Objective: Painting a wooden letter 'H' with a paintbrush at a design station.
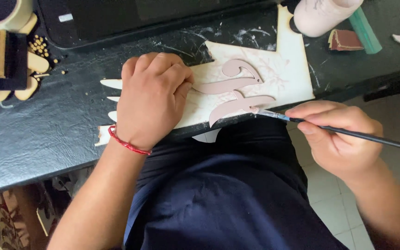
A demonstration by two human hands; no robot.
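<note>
The left hand (151, 99) presses down the thin, light, probably brittle pink letter (234, 92) on the tabletop (47, 134), while the right hand (336, 136) pinches a slim paintbrush (348, 133).

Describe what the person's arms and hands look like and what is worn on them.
Both forearms are bare, with no sleeves in view. The left hand has a thin red cord bracelet around the wrist, with no rings or gloves to be seen. The right hand wears nothing: no glove, ring, watch or bracelet shows.
</note>
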